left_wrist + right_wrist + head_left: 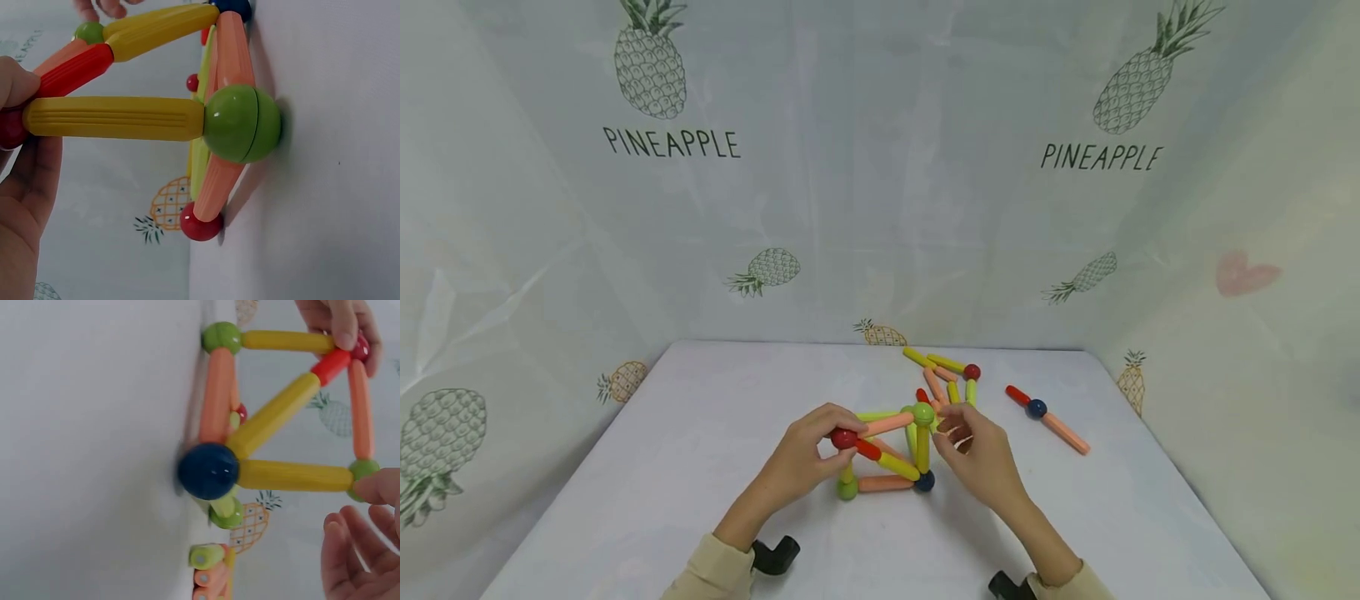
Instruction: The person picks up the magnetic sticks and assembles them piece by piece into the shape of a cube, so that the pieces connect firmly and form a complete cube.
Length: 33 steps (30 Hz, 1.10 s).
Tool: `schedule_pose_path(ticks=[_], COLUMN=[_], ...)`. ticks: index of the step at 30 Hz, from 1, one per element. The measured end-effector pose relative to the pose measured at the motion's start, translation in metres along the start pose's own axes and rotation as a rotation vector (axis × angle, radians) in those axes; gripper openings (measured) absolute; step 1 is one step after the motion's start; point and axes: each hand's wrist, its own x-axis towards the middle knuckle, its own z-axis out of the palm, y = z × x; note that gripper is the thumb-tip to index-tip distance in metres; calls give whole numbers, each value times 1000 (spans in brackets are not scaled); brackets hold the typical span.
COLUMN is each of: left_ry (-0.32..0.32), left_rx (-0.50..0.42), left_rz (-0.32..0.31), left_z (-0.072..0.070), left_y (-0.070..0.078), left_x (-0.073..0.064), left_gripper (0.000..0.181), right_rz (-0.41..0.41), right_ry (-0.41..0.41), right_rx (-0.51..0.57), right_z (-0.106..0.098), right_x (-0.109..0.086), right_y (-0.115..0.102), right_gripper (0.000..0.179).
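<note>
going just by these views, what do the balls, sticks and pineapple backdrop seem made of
The seamed green ball and a dark blue ball look like glossy hard plastic: smooth, with bright highlights. A yellow stick seems molded plastic, more satin, with fine lengthwise ridges. The backdrop could be coated fabric or plastic sheeting; creases and a soft sheen leave it open.

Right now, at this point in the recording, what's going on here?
A person's left hand pinches the red ball at an upper corner of a stick-and-ball frame standing on a white table. The right hand is at the green ball on another upper corner; contact is hard to confirm. More pieces lie behind, and a blue ball joining two sticks lies off right.
</note>
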Motion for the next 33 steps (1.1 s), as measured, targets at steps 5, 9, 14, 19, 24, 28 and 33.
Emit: schedule_pose_path(ticks=[5,9,14,19,24,28,33], left_ry=[-21,-53,-122,-201,-215,-205,-126], left_rx=[13,25,64,106,159,217,328], left_rz=[49,83,38,23,50,59,99], left_z=[-7,-12,-24,-38,-51,-57,-52], left_y=[-1,-3,-3,-4,-7,-5,2], left_x=[1,2,3,6,7,5,4], left_gripper=[43,40,48,50,57,57,55], right_rz=[79,104,59,21,-22,-52,-58], right_ry=[-140,-212,-196,-190,-199,-199,-182], right_rx=[78,140,179,215,251,260,256], right_z=[-6,-7,-5,-1,6,11,12], right_x=[11,13,8,2,0,1,2], right_y=[-2,-4,-6,-12,-23,-27,-29], right_gripper=[52,42,37,36,36,36,36])
